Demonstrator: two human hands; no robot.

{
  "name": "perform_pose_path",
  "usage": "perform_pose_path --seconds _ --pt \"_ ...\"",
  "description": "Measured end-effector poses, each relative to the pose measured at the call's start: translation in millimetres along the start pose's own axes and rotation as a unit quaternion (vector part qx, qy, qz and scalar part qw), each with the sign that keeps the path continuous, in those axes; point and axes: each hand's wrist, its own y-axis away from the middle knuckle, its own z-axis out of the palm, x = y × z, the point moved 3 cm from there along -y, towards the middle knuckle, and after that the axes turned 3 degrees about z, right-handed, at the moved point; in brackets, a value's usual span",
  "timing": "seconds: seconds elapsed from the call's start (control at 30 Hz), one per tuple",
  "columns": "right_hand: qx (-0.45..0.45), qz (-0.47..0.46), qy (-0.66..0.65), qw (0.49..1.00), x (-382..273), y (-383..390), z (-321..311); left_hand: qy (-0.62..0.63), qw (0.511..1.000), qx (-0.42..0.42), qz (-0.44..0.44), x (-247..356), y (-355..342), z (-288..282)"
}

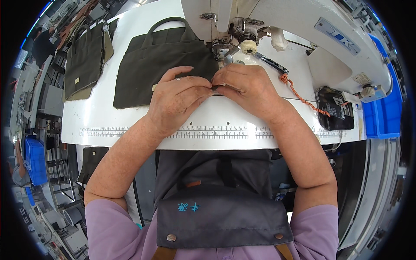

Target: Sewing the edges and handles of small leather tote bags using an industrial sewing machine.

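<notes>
A dark olive fabric bag panel (158,60) with a looped handle (167,27) lies flat on the white sewing table, its right side reaching in beside the needle area of a white sewing machine (277,13). At the panel's lower right corner, my left hand (180,93) and my right hand (245,86) meet, fingertips pinched on the fabric edge. The fingers of both hands hide most of that corner. Just beyond them are the presser foot and needle parts (221,51), partly covered by my right hand.
Several more bag panels (84,65) lie at the table's left. A snips-like tool (271,63) with an orange braided cord (303,97) rests right of the needle. A dark phone-like object (336,108) sits farther right, near a blue bin (383,104). A ruler strip (208,132) runs along the front edge.
</notes>
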Motion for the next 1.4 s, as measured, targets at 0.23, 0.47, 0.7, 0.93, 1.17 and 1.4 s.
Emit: perform_pose_path --seconds 0.23,0.47,0.7,0.93,1.17,1.4 --pt "0.022 0.003 -0.029 0.999 0 -1 -2 0.031 0.999 0.024 -0.019 -5 3 2" --pt "0.009 -0.002 0.012 1.000 -4 0 -3 0.081 0.992 0.026 -0.096 -5 5 2" --pt "-0.030 -0.024 0.020 0.999 -5 2 -4 0.104 0.983 -0.149 -0.039 -18 7 -2" --pt "-0.043 0.004 0.030 0.999 -12 4 -10 0.069 0.970 -0.232 0.012 -20 8 -6" --pt "-0.053 0.043 0.058 0.996 -6 2 -12 0.069 0.975 -0.211 -0.009 -31 7 1" --pt "-0.065 0.114 0.151 0.980 3 -1 -8 0.042 0.981 -0.188 0.024 -61 -6 16"
